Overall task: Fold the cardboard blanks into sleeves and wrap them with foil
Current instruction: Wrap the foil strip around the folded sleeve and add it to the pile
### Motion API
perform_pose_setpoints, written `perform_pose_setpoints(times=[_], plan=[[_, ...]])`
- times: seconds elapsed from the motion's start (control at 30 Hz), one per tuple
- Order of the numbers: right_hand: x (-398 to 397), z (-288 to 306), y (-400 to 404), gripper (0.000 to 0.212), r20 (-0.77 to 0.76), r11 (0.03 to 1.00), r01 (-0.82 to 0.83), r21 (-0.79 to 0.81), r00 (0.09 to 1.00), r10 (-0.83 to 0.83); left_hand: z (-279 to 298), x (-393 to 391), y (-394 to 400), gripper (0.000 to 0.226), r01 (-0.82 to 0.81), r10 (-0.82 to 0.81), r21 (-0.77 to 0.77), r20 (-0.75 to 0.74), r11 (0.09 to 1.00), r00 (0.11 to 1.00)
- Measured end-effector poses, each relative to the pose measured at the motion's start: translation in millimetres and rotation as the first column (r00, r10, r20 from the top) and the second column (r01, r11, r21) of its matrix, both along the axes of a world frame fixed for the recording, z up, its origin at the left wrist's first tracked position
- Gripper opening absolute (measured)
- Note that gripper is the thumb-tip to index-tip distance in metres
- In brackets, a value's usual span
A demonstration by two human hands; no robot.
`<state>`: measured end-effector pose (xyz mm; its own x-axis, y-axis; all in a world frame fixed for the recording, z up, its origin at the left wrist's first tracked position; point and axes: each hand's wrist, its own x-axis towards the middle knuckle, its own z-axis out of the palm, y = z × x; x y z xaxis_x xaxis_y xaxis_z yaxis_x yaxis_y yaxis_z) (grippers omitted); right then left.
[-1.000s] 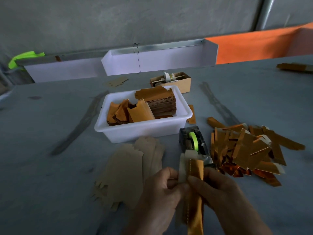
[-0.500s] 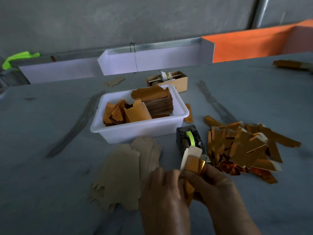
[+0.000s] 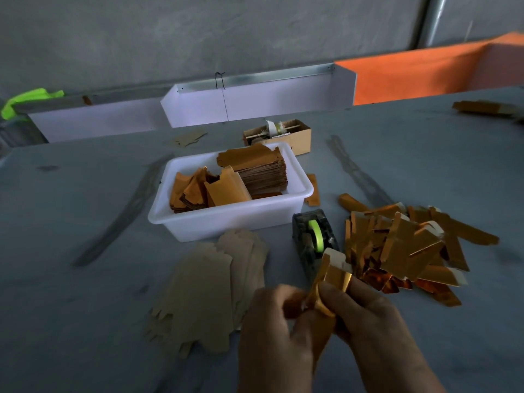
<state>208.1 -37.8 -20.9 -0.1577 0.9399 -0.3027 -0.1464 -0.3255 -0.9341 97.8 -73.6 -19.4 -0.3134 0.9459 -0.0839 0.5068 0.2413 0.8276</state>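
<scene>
Both hands hold one gold foil-covered cardboard sleeve (image 3: 333, 275) low in the middle of the view. My left hand (image 3: 272, 336) pinches its lower end from the left, and my right hand (image 3: 371, 319) grips it from the right. The sleeve's white-edged top sticks up above my fingers; its lower part is hidden between them. Flat brown cardboard blanks (image 3: 207, 290) lie fanned on the table left of my hands. A heap of finished gold sleeves (image 3: 402, 245) lies to the right.
A white tub (image 3: 226, 219) holding stacked gold foil pieces (image 3: 255, 171) stands behind the blanks. A dark tape dispenser (image 3: 314, 239) with green tape sits between the tub and the heap. A small cardboard box (image 3: 295, 137) and white trays (image 3: 255, 100) stand at the back.
The long sleeve that stood upright between my hands has been turned and drawn down, so only its short top shows. My hands have closed together around it.
</scene>
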Motion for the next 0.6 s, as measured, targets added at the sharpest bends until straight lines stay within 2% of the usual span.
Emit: perform_pose_setpoints(times=[0.07, 0.1, 0.17, 0.2, 0.3, 0.37, 0.5, 0.6], plan=[[2, 0, 2, 0.020, 0.001, 0.999, -0.037, 0.005, 0.999, 0.037, 3, -13, 2, 0.009, 0.014, 0.024, -0.099, 0.366, 0.995, 0.930], [3, 2, 2, 0.021, 0.011, 0.998, -0.066, 0.007, 0.998, 0.066, 4, -17, 2, 0.010, 0.030, 0.022, -0.104, 0.463, 0.994, 0.886], [7, 4, 3, 0.018, 0.081, 0.994, -0.103, 0.045, 0.992, 0.099, 3, -21, 6, 0.011, 0.003, 0.048, -0.097, 0.513, 0.995, 0.857], [11, 3, 5, 0.016, 0.170, 0.990, -0.095, 0.103, 0.982, 0.076, 2, -22, 7, 0.013, -0.046, 0.089, -0.094, 0.523, 0.994, 0.848], [29, 5, 16, 0.005, 0.435, 0.939, 0.030, 0.341, 0.881, -0.186, -4, -25, 12, 0.020, -0.166, 0.193, -0.100, 0.577, 0.981, 0.793], [38, 5, 24, 0.016, 0.512, 0.910, 0.025, 0.413, 0.820, -0.255, -9, -26, 14, 0.025, -0.200, 0.223, -0.108, 0.634, 0.974, 0.741], [38, 0, 35, 0.023, 0.617, 0.913, -0.122, 0.390, 0.770, -0.161, -18, -22, 18, 0.026, -0.198, 0.226, -0.124, 0.714, 0.972, 0.662], [30, -4, 41, 0.020, 0.664, 0.923, -0.182, 0.338, 0.741, -0.097, -22, -13, 19, 0.027, -0.179, 0.212, -0.121, 0.694, 0.976, 0.688]])
